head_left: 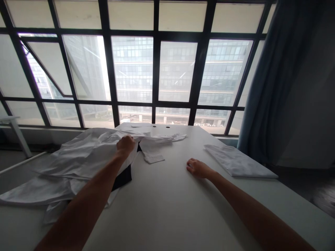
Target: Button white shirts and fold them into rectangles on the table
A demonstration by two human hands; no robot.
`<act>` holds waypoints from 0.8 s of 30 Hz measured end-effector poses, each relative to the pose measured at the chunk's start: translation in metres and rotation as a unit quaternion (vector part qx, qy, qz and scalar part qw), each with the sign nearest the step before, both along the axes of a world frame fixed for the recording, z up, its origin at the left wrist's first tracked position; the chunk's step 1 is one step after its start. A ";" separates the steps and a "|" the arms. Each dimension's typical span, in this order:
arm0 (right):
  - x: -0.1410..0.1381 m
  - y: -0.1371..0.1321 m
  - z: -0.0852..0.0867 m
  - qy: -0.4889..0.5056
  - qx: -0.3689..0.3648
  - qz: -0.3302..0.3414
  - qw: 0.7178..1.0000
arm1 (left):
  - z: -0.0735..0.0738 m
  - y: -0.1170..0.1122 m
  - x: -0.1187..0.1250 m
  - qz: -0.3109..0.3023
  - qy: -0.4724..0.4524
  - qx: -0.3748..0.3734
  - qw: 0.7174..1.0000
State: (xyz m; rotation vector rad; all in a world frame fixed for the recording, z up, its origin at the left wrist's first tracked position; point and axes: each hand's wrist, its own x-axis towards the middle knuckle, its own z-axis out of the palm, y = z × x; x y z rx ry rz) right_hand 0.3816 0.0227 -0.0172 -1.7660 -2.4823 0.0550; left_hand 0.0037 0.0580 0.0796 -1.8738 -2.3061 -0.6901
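left hand (126, 144) clenched at the white cloth (86, 153), right hand (197, 168) apart from it

the grip of the left hand is clenched, and it seems to grasp a fold at the right side of the white cloth. the right hand is released: its fingers are half bent above the tabletop (167, 212), and i see nothing in them.

from the left grip, most of the cloth lies to the left, spread and wrinkled, with its long axis slanting toward the near left corner. a sleeve-like piece (154, 156) reaches out on the other side, into the space between the hands. so the left hand is clearly the nearer one to this cloth.

a dark cloth (125, 178) shows partly under the white one, beside the left forearm. farther right, beyond the right hand, a folded white cloth (240, 163) lies flat near the edge. behind everything stand the windows (133, 69) and a curtain (264, 97).
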 end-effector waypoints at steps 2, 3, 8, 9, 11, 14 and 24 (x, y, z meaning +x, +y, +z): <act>-0.001 -0.002 0.000 -0.001 0.009 -0.003 1.000 | 0.025 -0.011 0.014 -0.020 -0.017 0.061 0.998; -0.002 -0.003 0.000 -0.005 0.011 -0.006 1.000 | 0.034 -0.020 0.023 -0.062 -0.037 0.084 0.994; -0.010 0.003 -0.001 -0.014 0.024 -0.051 0.998 | 0.043 -0.071 0.054 -0.312 -0.103 -0.261 0.908; -0.013 0.008 -0.002 -0.010 0.029 -0.062 0.998 | 0.040 -0.079 0.054 -0.343 -0.106 -0.332 0.872; -0.019 0.020 -0.004 -0.002 0.032 -0.078 0.996 | 0.035 -0.087 0.047 -0.397 -0.115 -0.448 0.793; -0.036 0.045 -0.006 0.010 0.025 -0.088 0.996 | 0.028 -0.078 0.028 -0.453 -0.167 -0.514 0.709; -0.103 0.119 -0.012 0.054 0.042 -0.138 0.988 | -0.043 -0.015 -0.041 -0.272 0.068 -0.223 0.934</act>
